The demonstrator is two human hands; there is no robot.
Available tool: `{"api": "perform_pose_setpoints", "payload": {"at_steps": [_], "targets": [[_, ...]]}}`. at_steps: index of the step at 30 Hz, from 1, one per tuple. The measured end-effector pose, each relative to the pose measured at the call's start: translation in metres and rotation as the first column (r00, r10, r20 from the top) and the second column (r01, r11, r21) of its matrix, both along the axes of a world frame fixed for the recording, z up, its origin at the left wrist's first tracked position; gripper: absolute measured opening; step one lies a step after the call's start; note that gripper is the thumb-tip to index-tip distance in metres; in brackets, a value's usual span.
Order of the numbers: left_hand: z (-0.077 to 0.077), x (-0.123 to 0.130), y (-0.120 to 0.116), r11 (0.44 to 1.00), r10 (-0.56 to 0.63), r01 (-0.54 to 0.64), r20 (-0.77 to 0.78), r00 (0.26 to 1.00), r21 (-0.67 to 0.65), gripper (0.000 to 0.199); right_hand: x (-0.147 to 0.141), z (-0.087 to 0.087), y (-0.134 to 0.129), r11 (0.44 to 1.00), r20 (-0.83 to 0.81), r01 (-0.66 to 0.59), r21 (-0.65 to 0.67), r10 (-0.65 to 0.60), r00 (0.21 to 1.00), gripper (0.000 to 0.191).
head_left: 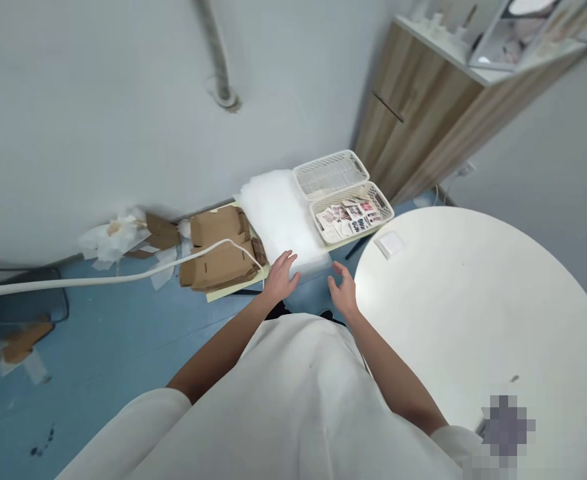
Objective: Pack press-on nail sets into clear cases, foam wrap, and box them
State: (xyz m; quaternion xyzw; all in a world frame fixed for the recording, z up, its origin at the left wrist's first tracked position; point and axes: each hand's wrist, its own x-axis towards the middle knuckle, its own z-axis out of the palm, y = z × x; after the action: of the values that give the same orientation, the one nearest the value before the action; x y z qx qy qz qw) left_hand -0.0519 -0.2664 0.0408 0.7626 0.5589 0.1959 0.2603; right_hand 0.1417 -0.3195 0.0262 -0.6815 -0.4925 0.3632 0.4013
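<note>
My left hand [281, 278] is open, fingers apart, over the near edge of a stack of white translucent sheets [283, 217]. To its right, my right hand [343, 289] is also open and holds nothing, beside the left edge of the round white table [473, 280]. Flat brown cardboard boxes [221, 263] lie left of the sheets. A white basket [329, 237] with small printed cards [356, 213] stands behind my hands, to the right of the sheets, and another white basket [331, 175] sits behind it.
A small white packet [389, 244] lies on the round table. A white cable [148, 273] crosses from the left over the boxes. Behind stands a wooden cabinet [418, 100]. Plastic and cardboard scraps [113, 237] lie by the wall.
</note>
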Motion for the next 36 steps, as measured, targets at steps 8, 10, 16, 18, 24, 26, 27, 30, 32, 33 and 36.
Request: {"api": "perform_pose_setpoints", "payload": {"at_steps": [8,10,16,18,24,26,27,30,32,33,36], "targets": [[-0.032,-0.125,-0.015,0.964,0.260,-0.265,-0.133,0.956,-0.024,0.049,-0.089,-0.004,0.046,0.917,0.179,-0.382,-0.117,0.398,0.900,0.047],[-0.041,-0.149,-0.019,0.958,0.277,-0.285,-0.147,0.949,-0.038,0.049,-0.117,-0.009,0.057,0.888,0.279,-0.442,-0.132,0.461,0.843,0.047],[-0.051,-0.199,-0.019,0.960,0.239,-0.262,-0.206,0.949,-0.094,0.049,-0.189,-0.015,0.082,0.807,0.549,-0.538,-0.243,0.572,0.610,0.039],[-0.053,-0.209,-0.016,0.962,0.206,-0.239,-0.227,0.952,-0.129,0.049,-0.203,-0.015,0.087,0.791,0.605,-0.524,-0.317,0.594,0.530,0.037],[-0.064,-0.228,-0.009,0.946,0.159,-0.227,-0.279,0.947,-0.232,0.045,-0.223,-0.022,0.093,0.747,0.622,-0.459,-0.481,0.660,0.422,0.029],[-0.064,-0.231,-0.008,0.941,0.131,-0.216,-0.308,0.942,-0.260,0.039,-0.225,-0.022,0.096,0.735,0.611,-0.471,-0.488,0.673,0.417,0.032],[-0.064,-0.233,-0.007,0.940,0.116,-0.209,-0.324,0.939,-0.269,0.036,-0.226,-0.022,0.098,0.732,0.595,-0.476,-0.488,0.678,0.432,0.033],[-0.061,-0.235,-0.004,0.946,0.071,-0.176,-0.358,0.931,-0.271,0.034,-0.224,-0.018,0.108,0.776,0.523,-0.456,-0.436,0.631,0.573,0.032],[-0.059,-0.236,-0.001,0.953,0.043,-0.150,-0.372,0.927,-0.265,0.036,-0.220,-0.015,0.113,0.831,0.473,-0.419,-0.366,0.554,0.685,0.035],[-0.059,-0.235,0.000,0.955,0.031,-0.139,-0.376,0.926,-0.262,0.035,-0.217,-0.014,0.115,0.855,0.452,-0.398,-0.333,0.515,0.728,0.037],[-0.061,-0.235,0.005,0.958,0.018,-0.126,-0.384,0.923,-0.257,0.029,-0.211,-0.011,0.115,0.898,0.452,-0.358,-0.255,0.438,0.777,0.041]]}}
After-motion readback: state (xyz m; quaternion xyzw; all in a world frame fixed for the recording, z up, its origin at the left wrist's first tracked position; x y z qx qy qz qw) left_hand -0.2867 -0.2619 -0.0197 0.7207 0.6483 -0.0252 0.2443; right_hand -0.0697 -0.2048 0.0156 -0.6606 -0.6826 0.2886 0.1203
